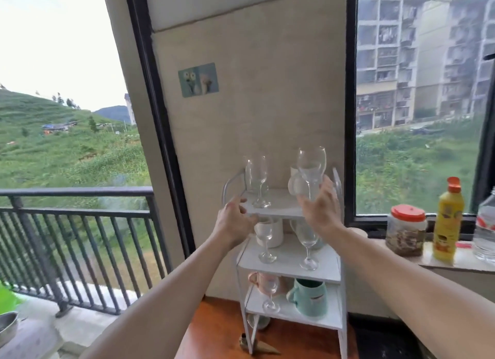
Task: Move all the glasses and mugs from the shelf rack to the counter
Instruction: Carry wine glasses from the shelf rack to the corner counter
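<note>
Glass is what the right hand (322, 211) has in its grip: a clear wine glass (311, 168), held by the lower bowl and stem and raised just above the top tier of the white shelf rack (290, 265). The left hand (235, 219) rests its fingers on the front left edge of that top tier, holding nothing, apparently steadying the rack.

By my reading the task is barely begun. On the top tier a second wine glass (256, 180) stands at the left, with a white mug (294, 171) partly hidden behind the lifted glass. The middle tier carries a white mug (273, 234) and two stemmed glasses (266, 240) (308, 244). The bottom tier holds a pink mug (258, 281), another stemmed glass (271, 295) and a teal mug (310, 297).

No glass or mug shows on the tabletop (442, 262) at the right, which bears a jar (407, 230) and a yellow bottle (447, 219).
</note>
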`<state>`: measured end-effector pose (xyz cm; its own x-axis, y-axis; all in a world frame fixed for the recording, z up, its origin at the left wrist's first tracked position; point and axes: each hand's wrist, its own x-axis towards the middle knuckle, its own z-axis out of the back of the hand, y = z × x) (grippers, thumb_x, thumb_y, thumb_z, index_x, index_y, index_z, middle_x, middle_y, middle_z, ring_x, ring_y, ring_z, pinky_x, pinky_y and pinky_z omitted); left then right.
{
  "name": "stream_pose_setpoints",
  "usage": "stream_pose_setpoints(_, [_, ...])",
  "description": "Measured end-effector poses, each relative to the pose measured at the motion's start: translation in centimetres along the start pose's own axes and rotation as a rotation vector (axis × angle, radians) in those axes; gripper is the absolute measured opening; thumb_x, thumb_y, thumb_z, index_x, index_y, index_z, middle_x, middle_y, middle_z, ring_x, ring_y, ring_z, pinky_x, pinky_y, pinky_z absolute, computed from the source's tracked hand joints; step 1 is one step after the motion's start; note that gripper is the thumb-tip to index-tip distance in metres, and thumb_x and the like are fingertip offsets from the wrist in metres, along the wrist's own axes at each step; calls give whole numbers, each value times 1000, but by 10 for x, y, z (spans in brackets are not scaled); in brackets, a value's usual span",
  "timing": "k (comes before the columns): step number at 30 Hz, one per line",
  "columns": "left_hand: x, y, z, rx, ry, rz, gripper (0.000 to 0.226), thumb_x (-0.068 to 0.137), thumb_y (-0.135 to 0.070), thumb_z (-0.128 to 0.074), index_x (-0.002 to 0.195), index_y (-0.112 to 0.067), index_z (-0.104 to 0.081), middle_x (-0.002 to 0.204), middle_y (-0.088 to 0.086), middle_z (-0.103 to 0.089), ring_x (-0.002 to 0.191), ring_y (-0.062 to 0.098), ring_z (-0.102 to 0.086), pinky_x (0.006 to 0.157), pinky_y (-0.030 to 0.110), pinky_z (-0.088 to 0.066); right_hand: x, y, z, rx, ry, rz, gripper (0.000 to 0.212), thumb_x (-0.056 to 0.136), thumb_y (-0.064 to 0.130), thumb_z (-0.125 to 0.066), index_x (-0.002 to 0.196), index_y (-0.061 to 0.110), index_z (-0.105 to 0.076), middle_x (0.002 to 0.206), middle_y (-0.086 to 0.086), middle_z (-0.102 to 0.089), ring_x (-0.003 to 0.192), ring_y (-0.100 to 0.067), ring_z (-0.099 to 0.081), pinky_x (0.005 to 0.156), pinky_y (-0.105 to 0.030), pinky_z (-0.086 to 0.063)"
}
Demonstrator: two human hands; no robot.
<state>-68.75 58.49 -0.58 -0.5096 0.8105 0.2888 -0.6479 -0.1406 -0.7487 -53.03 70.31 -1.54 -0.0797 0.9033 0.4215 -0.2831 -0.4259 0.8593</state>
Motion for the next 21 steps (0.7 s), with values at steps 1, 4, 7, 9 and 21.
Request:
stream_pose_setpoints(1, [15, -1, -4, -23, -16, 1, 57, 82, -33, -70, 133, -16, -48, 110, 3, -59, 101, 21, -57, 82, 30, -46, 7, 0, -7, 66, -17, -21, 69, 89, 34, -63, 146, 10, -31, 142, -10, -46, 127, -26, -47, 98, -31, -38])
stream_pose_setpoints(4, [56, -3, -16, -95, -60, 15, 58, 81, -30, -71, 132, -14, -47, 105, 2, -59, 102, 22, -58, 90, 34, -47, 26, -4, -21, 200, -61, -66, 66, 87, 32, -64, 143, 13, -34, 131, -7, -56, 114, -27, -57, 87, -34, -47])
stream_pose_setpoints(7, [86, -1, -33, -169, -54, 57, 57, 79, -30, -71, 128, -14, -48, 98, 0, -62, 98, 23, -60, 91, 40, -49, 41, -8, -25, 255, -109, -92, 50, 82, 30, -69, 125, 20, -45, 97, 6, -64, 87, -17, -63, 68, -30, -48])
stream_pose_setpoints(9, [98, 0, -44, -218, -51, 69, 53, 77, -31, -71, 123, -14, -49, 92, -2, -63, 94, 23, -62, 87, 40, -51, 48, -11, -25, 237, -132, -91, 42, 79, 29, -72, 114, 20, -49, 87, 13, -60, 78, -10, -61, 62, -26, -43])
stream_pose_setpoints(21, [94, -3, -34, -527, 101, -1, 47, 75, 3, -63, 114, -19, -48, 89, 11, -65, 64, 20, -64, 56, 31, -50, 12, 12, -9, 268, -110, -144, 40, 78, 10, -70, 115, 12, -55, 92, -6, -67, 73, -19, -64, 63, -33, -53])
